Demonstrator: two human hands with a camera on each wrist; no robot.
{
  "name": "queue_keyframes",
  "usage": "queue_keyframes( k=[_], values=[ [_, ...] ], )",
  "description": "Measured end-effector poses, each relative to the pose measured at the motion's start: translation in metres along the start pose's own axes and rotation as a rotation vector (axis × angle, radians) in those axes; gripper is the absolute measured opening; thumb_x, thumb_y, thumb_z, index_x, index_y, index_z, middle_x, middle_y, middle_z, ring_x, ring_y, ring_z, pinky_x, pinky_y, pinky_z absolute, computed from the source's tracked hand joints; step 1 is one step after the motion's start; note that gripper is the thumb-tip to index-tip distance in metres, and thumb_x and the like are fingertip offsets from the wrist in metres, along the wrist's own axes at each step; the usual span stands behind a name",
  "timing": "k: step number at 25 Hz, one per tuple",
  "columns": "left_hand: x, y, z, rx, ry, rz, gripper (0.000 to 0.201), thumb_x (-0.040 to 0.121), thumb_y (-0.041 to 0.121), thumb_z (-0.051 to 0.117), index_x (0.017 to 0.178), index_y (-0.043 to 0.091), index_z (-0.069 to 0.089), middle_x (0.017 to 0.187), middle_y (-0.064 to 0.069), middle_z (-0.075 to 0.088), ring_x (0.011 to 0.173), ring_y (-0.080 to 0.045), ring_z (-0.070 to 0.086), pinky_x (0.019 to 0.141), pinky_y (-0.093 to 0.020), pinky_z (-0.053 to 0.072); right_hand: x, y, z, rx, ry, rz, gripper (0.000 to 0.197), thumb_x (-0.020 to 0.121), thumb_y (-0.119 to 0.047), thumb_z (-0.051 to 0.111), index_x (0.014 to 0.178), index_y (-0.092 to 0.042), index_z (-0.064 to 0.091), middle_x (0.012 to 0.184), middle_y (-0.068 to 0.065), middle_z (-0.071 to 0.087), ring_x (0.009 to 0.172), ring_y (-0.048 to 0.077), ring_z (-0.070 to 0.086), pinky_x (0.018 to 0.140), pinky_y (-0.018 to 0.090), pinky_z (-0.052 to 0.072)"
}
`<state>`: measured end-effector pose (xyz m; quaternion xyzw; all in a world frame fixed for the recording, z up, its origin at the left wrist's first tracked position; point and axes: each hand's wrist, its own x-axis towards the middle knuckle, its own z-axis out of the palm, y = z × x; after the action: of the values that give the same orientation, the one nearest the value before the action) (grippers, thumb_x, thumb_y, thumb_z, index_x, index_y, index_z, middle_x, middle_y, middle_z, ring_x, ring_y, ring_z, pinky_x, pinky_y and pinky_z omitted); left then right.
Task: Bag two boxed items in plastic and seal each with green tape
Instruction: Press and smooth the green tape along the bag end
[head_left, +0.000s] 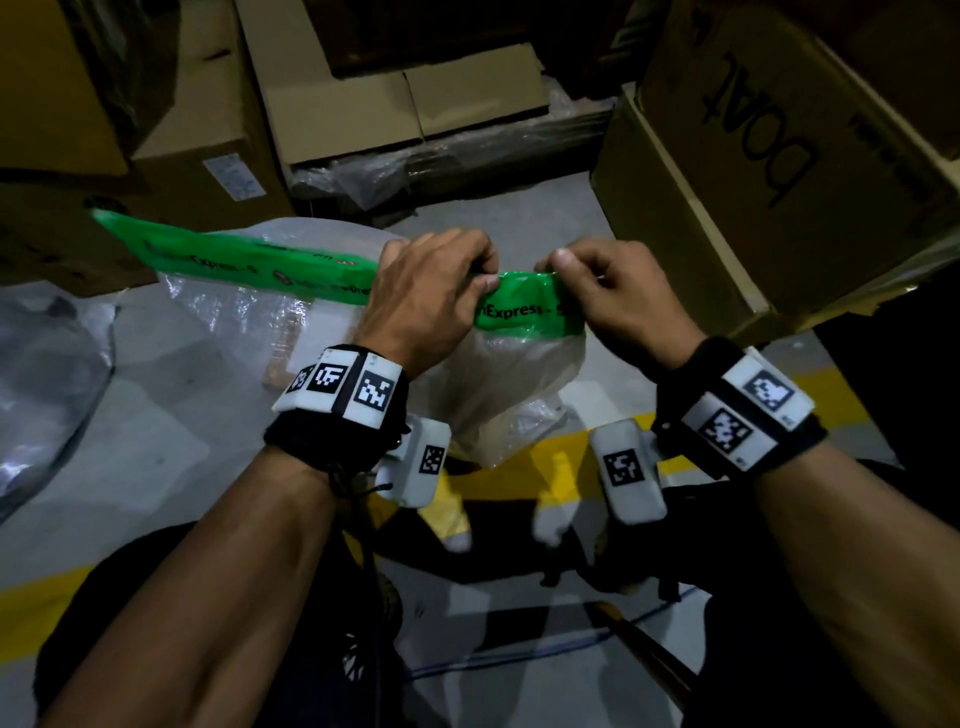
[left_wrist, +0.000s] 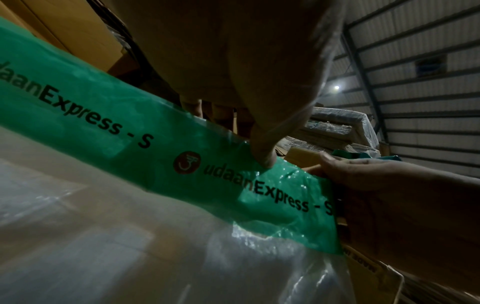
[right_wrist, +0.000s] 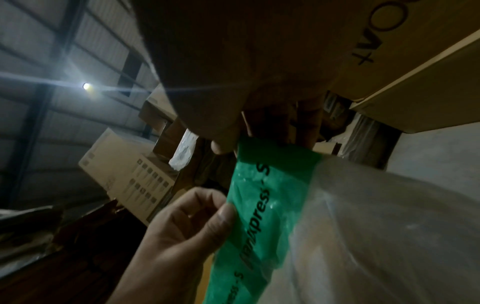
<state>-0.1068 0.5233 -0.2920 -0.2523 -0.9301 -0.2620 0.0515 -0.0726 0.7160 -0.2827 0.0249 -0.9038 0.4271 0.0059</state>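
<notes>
A strip of green printed tape (head_left: 524, 309) lies along the top of a clear plastic bag (head_left: 514, 384) that I hold above the floor. Its loose tail (head_left: 234, 260) stretches away to the left. My left hand (head_left: 484, 275) pinches the tape at the bag's top edge, and my right hand (head_left: 561, 267) pinches the tape's right end. The left wrist view shows the tape (left_wrist: 130, 131) under my left thumb (left_wrist: 262, 152), with a pale box shape (left_wrist: 103, 236) inside the bag. The right wrist view shows the tape (right_wrist: 265, 195) running down the bag (right_wrist: 389, 226).
Another clear bag with a box in it (head_left: 283, 338) lies on the floor behind my left hand. Cardboard cartons stand close on the right (head_left: 779, 156) and at the back left (head_left: 197, 130). A plastic sheet (head_left: 47, 374) lies at left. A yellow floor line (head_left: 519, 462) runs below the bag.
</notes>
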Motion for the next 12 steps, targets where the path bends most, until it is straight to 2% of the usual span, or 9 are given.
queue_keyframes(
  k=[2, 4, 6, 9, 11, 12],
  values=[
    [0.000, -0.001, -0.001, -0.002, 0.007, -0.003, 0.005, 0.086, 0.027, 0.056, 0.090, 0.023, 0.056, 0.091, 0.003, 0.061, 0.090, -0.025, 0.056, 0.080, -0.035, 0.031, -0.001, -0.001, -0.005, 0.131, -0.010, 0.041, 0.030, 0.100, -0.029, 0.048, 0.099, -0.008, 0.069, 0.102, 0.009, 0.069, 0.093, 0.023, 0.064, 0.083, 0.046, 0.054],
    [0.000, -0.001, -0.001, -0.003, 0.008, -0.005, 0.006, 0.085, 0.028, 0.056, 0.089, 0.023, 0.056, 0.091, 0.004, 0.061, 0.090, -0.024, 0.056, 0.080, -0.036, 0.032, -0.002, 0.001, -0.007, 0.094, -0.019, 0.006, 0.020, 0.094, -0.023, 0.058, 0.103, -0.009, 0.069, 0.099, 0.002, 0.068, 0.094, 0.019, 0.065, 0.085, 0.044, 0.055],
    [0.000, 0.000, -0.001, -0.006, 0.007, -0.009, 0.008, 0.084, 0.029, 0.055, 0.089, 0.023, 0.056, 0.091, 0.004, 0.061, 0.090, -0.024, 0.057, 0.079, -0.036, 0.032, -0.002, 0.004, -0.005, 0.071, -0.014, -0.021, 0.014, 0.089, -0.016, 0.066, 0.102, -0.013, 0.069, 0.092, -0.007, 0.065, 0.090, 0.014, 0.065, 0.081, 0.037, 0.057],
    [-0.001, 0.000, -0.001, -0.014, -0.001, -0.006, 0.009, 0.084, 0.030, 0.054, 0.089, 0.023, 0.056, 0.092, 0.004, 0.061, 0.090, -0.023, 0.056, 0.081, -0.037, 0.032, 0.000, 0.009, 0.001, 0.075, 0.093, -0.045, 0.009, 0.084, -0.013, 0.069, 0.091, -0.018, 0.070, 0.077, -0.013, 0.061, 0.071, 0.006, 0.060, 0.064, 0.026, 0.052],
    [-0.001, 0.000, -0.001, -0.021, -0.007, -0.001, 0.009, 0.085, 0.031, 0.053, 0.090, 0.023, 0.056, 0.093, 0.004, 0.061, 0.091, -0.023, 0.056, 0.081, -0.037, 0.032, -0.001, 0.010, 0.005, 0.050, 0.143, -0.094, 0.006, 0.081, -0.014, 0.067, 0.085, -0.016, 0.071, 0.071, -0.010, 0.059, 0.064, 0.007, 0.055, 0.059, 0.024, 0.044],
    [-0.001, 0.000, -0.001, -0.022, -0.009, 0.001, 0.010, 0.085, 0.031, 0.053, 0.090, 0.023, 0.056, 0.093, 0.004, 0.061, 0.091, -0.023, 0.056, 0.082, -0.037, 0.032, -0.002, 0.010, 0.006, 0.026, 0.160, -0.120, 0.007, 0.080, -0.015, 0.066, 0.084, -0.014, 0.071, 0.072, -0.007, 0.060, 0.064, 0.010, 0.054, 0.060, 0.025, 0.043]
  ],
)
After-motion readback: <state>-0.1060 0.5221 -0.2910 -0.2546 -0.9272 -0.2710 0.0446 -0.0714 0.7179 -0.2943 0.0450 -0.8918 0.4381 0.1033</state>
